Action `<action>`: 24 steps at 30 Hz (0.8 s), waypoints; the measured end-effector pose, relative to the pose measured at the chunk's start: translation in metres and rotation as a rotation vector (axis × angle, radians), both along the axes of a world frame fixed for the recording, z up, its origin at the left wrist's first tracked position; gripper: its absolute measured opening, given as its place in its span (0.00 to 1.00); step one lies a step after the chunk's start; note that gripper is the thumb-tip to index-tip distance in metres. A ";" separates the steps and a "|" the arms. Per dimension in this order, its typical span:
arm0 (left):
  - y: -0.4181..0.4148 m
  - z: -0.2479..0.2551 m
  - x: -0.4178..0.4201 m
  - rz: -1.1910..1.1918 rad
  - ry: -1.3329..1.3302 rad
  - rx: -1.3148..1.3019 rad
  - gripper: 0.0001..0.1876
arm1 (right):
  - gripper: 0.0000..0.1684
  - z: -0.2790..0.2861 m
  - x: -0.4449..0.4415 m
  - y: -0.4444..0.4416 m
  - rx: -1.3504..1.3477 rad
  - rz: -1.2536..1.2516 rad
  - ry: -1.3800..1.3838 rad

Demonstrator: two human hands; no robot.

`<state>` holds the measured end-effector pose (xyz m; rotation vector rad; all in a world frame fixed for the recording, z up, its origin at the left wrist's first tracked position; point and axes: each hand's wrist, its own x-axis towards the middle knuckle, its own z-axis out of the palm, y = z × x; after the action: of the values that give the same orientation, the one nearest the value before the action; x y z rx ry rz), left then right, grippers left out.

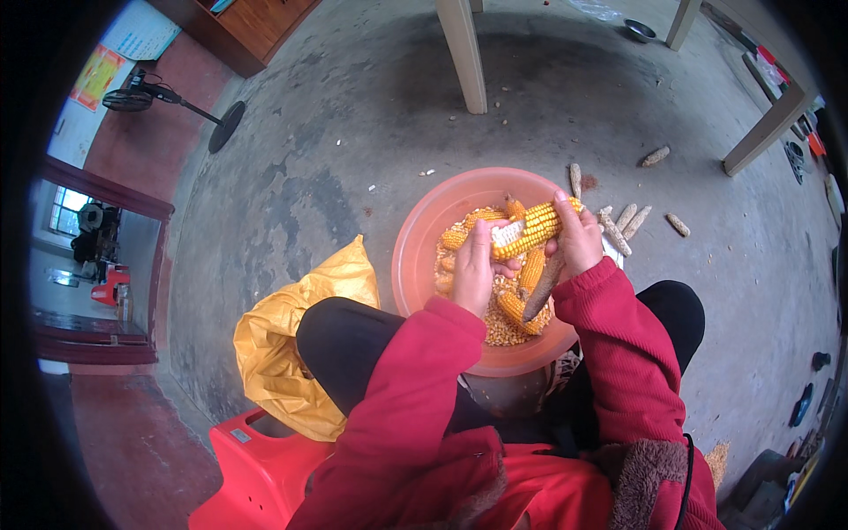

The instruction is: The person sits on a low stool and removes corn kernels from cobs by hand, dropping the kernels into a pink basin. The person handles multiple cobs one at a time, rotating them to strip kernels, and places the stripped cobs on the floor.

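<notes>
Above the orange plastic basin point(424, 199), both my hands hold a yellow ear of corn point(540, 228). My left hand point(476, 265) grips its left end, where a patch of kernels is gone and the pale cob shows. My right hand point(578, 240) is closed around the right end, thumb on top. A bare brownish cob point(544, 286) slants down from below my right hand; whether that hand holds it too, I cannot tell. Inside the basin are loose corn kernels point(503, 334) and several more ears of corn point(518, 310).
Several stripped corncobs point(637, 222) lie on the concrete floor right of the basin. A yellow woven sack point(285, 338) slumps by my left knee, beside a red plastic stool point(258, 474). Pale table legs point(464, 59) stand ahead. A pedestal fan point(192, 106) is by the left wall.
</notes>
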<state>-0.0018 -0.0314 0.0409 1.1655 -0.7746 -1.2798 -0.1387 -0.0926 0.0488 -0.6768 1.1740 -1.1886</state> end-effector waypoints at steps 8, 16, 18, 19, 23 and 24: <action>-0.006 -0.020 -0.001 0.122 -0.657 -0.320 0.18 | 0.17 0.001 -0.006 0.002 -0.019 0.104 -0.030; 0.001 -0.005 0.007 0.073 -0.102 0.162 0.28 | 0.23 0.003 0.004 0.006 -0.067 0.087 0.075; 0.002 0.002 0.008 0.029 -0.076 0.185 0.26 | 0.23 0.002 0.002 0.005 -0.064 0.073 0.071; 0.003 0.004 0.006 0.005 -0.063 0.196 0.25 | 0.22 -0.001 -0.001 0.003 -0.064 0.069 0.065; 0.006 0.007 0.001 -0.014 -0.486 -0.187 0.18 | 0.20 0.005 -0.005 -0.001 -0.022 0.087 0.050; 0.002 0.001 -0.001 0.039 -0.643 -0.330 0.16 | 0.20 0.006 -0.004 0.000 -0.045 0.067 0.064</action>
<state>-0.0032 -0.0297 0.0423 1.3160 -1.3661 -0.6944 -0.1426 -0.0927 0.0544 -0.7872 1.1712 -1.1472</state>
